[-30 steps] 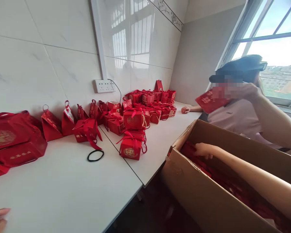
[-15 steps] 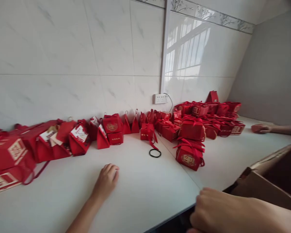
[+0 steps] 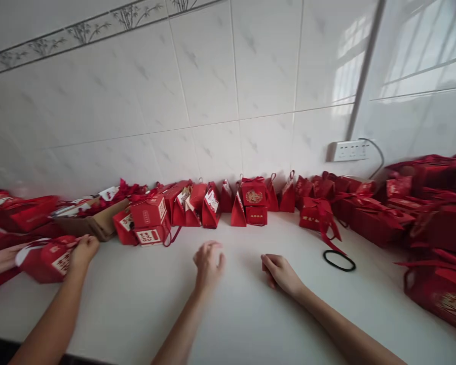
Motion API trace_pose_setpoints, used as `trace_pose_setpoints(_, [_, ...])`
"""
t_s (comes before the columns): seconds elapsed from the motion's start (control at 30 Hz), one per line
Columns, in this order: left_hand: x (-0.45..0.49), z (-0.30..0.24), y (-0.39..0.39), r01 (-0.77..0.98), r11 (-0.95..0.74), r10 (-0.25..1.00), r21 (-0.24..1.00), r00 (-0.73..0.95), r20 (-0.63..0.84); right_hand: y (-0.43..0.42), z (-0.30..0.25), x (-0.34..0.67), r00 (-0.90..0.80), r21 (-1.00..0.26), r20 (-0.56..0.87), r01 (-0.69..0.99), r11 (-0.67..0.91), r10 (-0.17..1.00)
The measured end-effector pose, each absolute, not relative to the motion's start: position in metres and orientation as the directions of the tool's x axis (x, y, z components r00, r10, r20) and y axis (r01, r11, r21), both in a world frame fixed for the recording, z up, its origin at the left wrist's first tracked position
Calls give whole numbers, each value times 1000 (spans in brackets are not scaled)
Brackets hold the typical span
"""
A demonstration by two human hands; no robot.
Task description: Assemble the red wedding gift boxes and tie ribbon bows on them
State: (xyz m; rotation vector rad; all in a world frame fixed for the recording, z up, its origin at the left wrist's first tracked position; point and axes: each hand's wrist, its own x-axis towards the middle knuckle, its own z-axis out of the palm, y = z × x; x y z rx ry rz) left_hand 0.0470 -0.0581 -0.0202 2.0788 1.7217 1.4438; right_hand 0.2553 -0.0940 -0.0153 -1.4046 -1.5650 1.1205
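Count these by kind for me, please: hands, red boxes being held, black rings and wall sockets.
Wearer's hands, left hand and right hand: 2
Co-worker's hands: 2
Red box held by the co-worker: 1
Black ring: 1
Wall socket: 1
Total: 7

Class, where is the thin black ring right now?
In the head view, the thin black ring lies on the white tabletop, right of the person's right hand, just in front of the red box with a trailing ribbon.

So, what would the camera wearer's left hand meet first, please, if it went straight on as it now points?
Probably the row of red boxes along the wall; depth and blur leave unclear which the left hand would touch.
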Motion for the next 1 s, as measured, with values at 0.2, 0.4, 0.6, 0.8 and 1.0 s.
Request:
trace_pose_setpoints(0.2, [-77,12,-14,554,166,569,816,-729,380,-92,-24,262,-201,-917,-101,398,-13,974])
trace_pose_setpoints(0.4, [-107,59,-1,565,297,494,770,-781,382,-93,-21,260,-185,-886,-163,460,-61,969])
trace_pose_setpoints(0.6, [-96,95,21,602,294,525,742,-751,401,-91,-23,259,-203,-901,-134,433,-34,970])
trace_pose_setpoints(0.8, [-85,107,17,586,205,488,784,-755,438,-89,-21,257,-205,-914,-145,401,-52,968])
trace_pose_setpoints(1.0, [0,84,-15,690,-197,574,696,-495,653,-90,-19,259,-123,-978,-111,190,-87,986])
